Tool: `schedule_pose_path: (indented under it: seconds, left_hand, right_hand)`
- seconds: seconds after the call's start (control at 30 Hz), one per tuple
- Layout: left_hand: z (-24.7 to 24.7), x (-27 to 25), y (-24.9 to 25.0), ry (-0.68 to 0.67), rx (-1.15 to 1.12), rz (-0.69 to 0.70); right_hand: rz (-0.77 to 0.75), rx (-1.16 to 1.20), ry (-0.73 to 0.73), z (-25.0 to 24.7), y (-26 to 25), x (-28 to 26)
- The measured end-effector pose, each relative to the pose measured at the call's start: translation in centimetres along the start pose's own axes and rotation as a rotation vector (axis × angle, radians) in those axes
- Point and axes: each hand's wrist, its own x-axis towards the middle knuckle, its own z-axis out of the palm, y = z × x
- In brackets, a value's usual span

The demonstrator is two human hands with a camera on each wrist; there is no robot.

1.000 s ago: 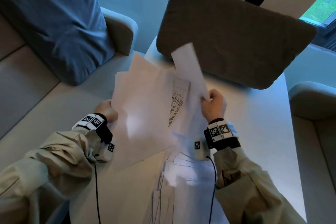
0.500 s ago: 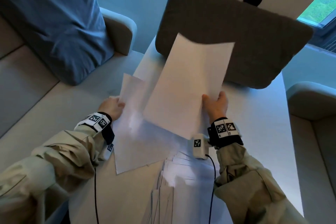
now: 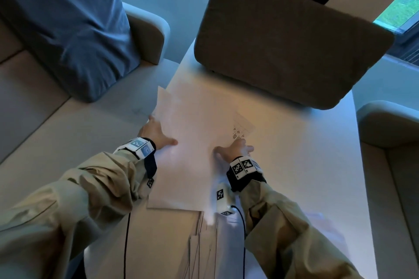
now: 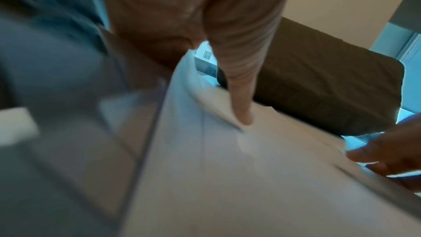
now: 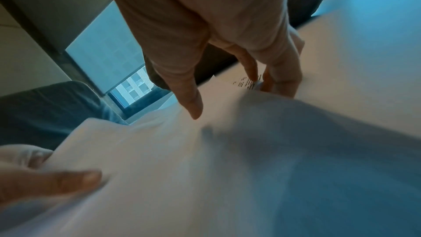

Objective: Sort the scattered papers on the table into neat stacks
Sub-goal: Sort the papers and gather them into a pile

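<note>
Papers (image 3: 192,133) lie on the white table (image 3: 317,165) by a window — 2 flat hands pressing them.

An office lounge: a white table (image 3: 317,154) between beige upholstered seats (image 3: 45,108) (cushions upper frame), windows (image 3: 399,11) facing a high-rise.

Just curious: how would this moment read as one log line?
stage: squaring stack | left hand: flat on papers | right hand: fingers on printed sheet | table: loose pile near
</note>
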Motion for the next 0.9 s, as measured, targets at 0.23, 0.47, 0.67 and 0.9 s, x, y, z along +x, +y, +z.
schedule_pose_path:
  seconds: [0.23, 0.47, 0.67, 0.9]
  left_hand:
    - [-1.0, -0.1, -0.5, 0.053, -0.213, 0.139]
    - [-3.9, -1.3, 0.5, 0.006, -0.572, 0.212]
    - [-5.9, -3.1, 3.5, -0.001, -0.572, 0.338]
    - [-8.1, -5.5, 7.8, 0.213, -0.762, 0.369]
  right_hand:
    - [-0.027, 0.268, -0.034, -0.8, 1.8, 1.6]
    - [-0.112, 0.791, -0.073, -2.4, 1.3, 1.6]
    - [-0.526, 0.944, -0.269, -3.5, -0.7, -1.0]
    - [-0.572, 0.808, -0.093, -7.0, -1.5, -2.5]
